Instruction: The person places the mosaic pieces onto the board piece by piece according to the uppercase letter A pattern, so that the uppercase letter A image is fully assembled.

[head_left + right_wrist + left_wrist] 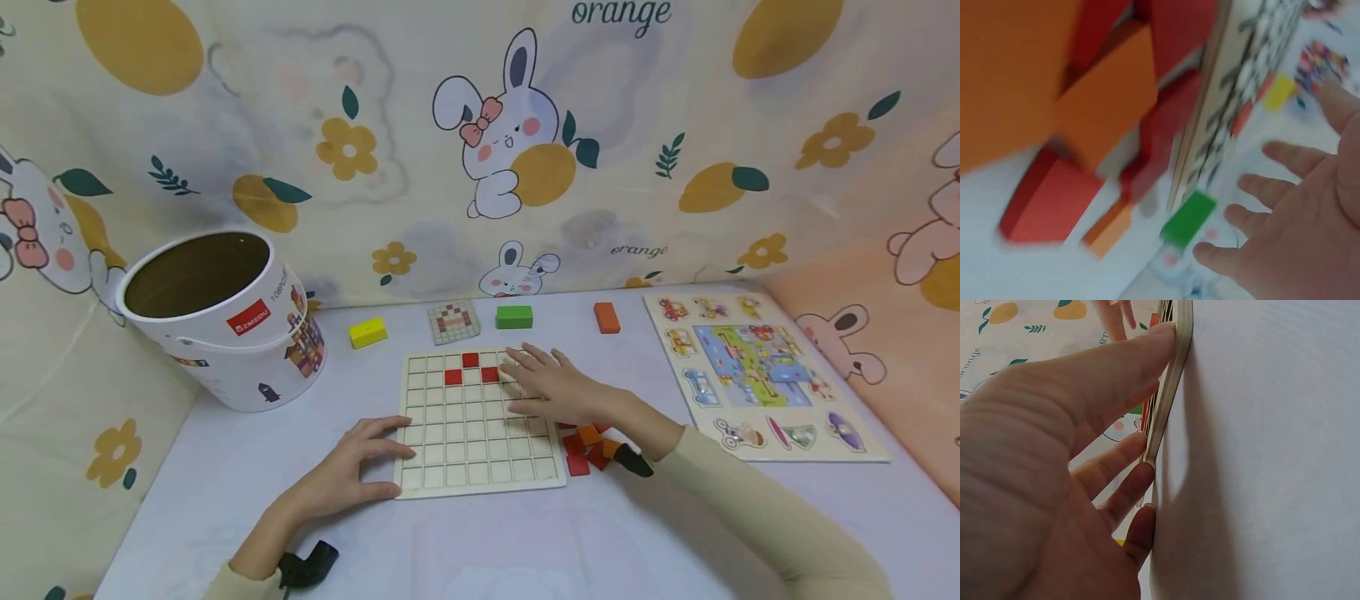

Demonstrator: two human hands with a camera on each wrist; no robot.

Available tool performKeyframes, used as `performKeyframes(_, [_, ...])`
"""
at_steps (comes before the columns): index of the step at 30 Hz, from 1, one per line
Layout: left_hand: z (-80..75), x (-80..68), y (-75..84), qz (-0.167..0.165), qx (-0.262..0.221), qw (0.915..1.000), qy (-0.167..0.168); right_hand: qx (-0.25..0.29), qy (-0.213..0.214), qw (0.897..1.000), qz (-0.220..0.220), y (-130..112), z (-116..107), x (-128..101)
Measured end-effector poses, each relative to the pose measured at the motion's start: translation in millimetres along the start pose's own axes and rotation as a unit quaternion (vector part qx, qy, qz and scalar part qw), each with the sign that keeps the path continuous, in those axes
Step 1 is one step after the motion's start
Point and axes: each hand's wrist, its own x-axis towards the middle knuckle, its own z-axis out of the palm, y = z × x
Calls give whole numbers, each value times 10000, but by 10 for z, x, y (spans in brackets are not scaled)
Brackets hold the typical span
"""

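A wooden grid board (480, 450) lies in the middle of the white table, with three red tiles (470, 360) set in its top rows. My right hand (551, 385) hovers flat over the board's upper right part, its fingers straight and spread, holding nothing. My left hand (352, 471) rests against the board's lower left edge, with the thumb and fingers pressed on the rim (1169, 394). A pile of red and orange tiles (588, 446) lies right of the board, beneath my right forearm. In the blurred right wrist view the tiles (1097, 112) fill the left side.
A small pattern card (453, 322) lies behind the board, between a yellow block (367, 332) and a green block (513, 317). An orange block (606, 317) sits farther right. A large open bucket (225, 325) stands at the left and a peg puzzle board (757, 375) at the right. Cloth walls surround the table.
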Motion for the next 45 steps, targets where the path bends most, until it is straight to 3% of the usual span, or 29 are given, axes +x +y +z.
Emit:
performKeyframes(4, [8, 8, 4, 4, 13, 10000, -19, 1088, 241, 9936, 198, 221, -112, -264])
performKeyframes(8, [16, 14, -1, 40, 22, 10000, -22, 2305, 194, 9723, 348, 471, -144, -538])
performKeyframes(11, [24, 20, -3, 77, 23, 10000, -32, 2710, 168, 9620, 286, 624, -102, -723])
performKeyframes(15, [26, 16, 2, 93, 6, 10000, -12, 2920, 180, 9561, 194, 744, 2, -881])
performKeyframes(21, [18, 8, 15, 56, -7, 10000, 24, 2673, 350, 9630, -40, 771, 111, -902])
performKeyframes(30, [29, 29, 20, -66, -50, 9999, -75, 2405, 202, 9703, 160, 712, 99, -892])
performKeyframes(37, [5, 24, 35, -114, -47, 9999, -62, 2459, -72, 9693, 11, 683, -5, -652])
performKeyframes(45, [-12, 8, 29, -108, -85, 9999, -57, 2418, 154, 9698, -285, 227, -81, 136])
